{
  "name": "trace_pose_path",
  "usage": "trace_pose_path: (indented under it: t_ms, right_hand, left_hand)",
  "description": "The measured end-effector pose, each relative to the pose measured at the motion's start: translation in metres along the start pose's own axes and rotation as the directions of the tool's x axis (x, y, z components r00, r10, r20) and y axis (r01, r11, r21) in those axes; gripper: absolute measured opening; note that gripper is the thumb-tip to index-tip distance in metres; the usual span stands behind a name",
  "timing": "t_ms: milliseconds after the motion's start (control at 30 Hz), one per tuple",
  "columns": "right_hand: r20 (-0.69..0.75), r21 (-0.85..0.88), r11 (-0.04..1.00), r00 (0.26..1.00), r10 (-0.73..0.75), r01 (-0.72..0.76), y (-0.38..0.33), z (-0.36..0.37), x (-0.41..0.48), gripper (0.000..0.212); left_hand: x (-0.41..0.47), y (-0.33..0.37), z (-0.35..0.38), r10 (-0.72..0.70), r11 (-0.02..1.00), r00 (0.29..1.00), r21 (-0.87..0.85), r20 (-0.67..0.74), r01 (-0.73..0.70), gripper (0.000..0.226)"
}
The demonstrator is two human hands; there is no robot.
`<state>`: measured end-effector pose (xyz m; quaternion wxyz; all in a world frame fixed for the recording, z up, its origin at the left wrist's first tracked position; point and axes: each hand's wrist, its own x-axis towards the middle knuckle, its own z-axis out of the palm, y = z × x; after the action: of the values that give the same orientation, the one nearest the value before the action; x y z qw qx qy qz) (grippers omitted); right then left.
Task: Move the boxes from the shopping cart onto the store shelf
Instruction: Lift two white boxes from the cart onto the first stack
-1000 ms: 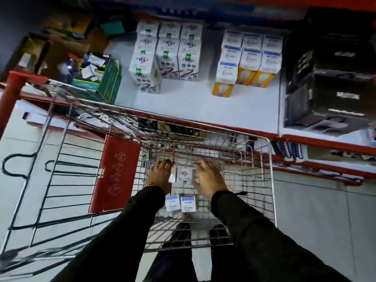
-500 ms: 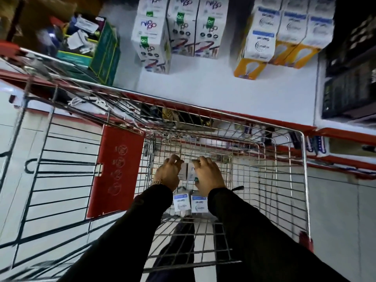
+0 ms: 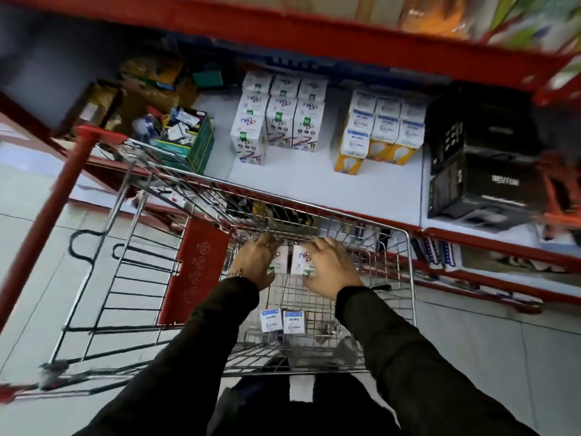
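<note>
Gripping two white boxes (image 3: 297, 261) together inside the shopping cart (image 3: 405, 278), your left hand (image 3: 256, 261) and right hand (image 3: 330, 265) press them from both sides, probably for one lift to the shelf (image 3: 314, 187) beyond the cart.

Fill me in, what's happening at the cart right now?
A person is leaning over the shopping cart, with each hand on a white box: the left hand on the left white box, the right hand on the right white box. Two blue-topped boxes lie on the cart floor nearer the person. The store shelf ahead already holds rows of matching white boxes and yellow bulb boxes.
</note>
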<state>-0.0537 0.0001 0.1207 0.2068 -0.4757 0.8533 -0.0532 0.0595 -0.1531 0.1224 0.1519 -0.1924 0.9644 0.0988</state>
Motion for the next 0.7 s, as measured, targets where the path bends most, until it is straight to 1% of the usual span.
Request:
trace_pose_path:
  t_ms: [133,267,467,533,633,700]
  right_hand:
    - [-0.111,-0.003,0.999,0.993,-0.044,0.044,-0.001,-0.040,-0.006,0.077]
    - [-0.222,-0.018,0.997,0.972,-0.075,0.073,-0.001,-0.077,0.002,0.077]
    - [-0.366,0.006,0.993,0.925,-0.107,0.117,0.003,-0.126,0.029,0.076]
    - [-0.372,-0.009,0.994,0.922,-0.104,0.109,0.006,-0.136,0.046,0.076]
    - [-0.334,-0.031,0.997,0.939,-0.082,0.077,0.011,-0.145,0.077,0.076]
    - [-0.303,-0.010,0.999,0.952,-0.053,0.052,0.015,-0.146,0.098,0.075]
  left_hand:
    - [-0.005,0.004,-0.043,0.023,0.999,0.991,-0.027,-0.133,-0.027,0.077]
    - [-0.001,0.000,-0.082,0.057,0.998,0.967,-0.010,-0.250,-0.062,0.072]
    - [0.031,-0.008,-0.134,0.071,0.997,0.927,0.023,-0.367,-0.067,0.065]
    - [0.048,-0.011,-0.145,0.070,0.997,0.927,0.038,-0.369,-0.060,0.064]
    - [0.079,-0.016,-0.158,0.067,0.995,0.936,0.095,-0.345,-0.036,0.064]
    - [0.099,-0.021,-0.163,0.062,0.992,0.943,0.127,-0.328,-0.021,0.063]
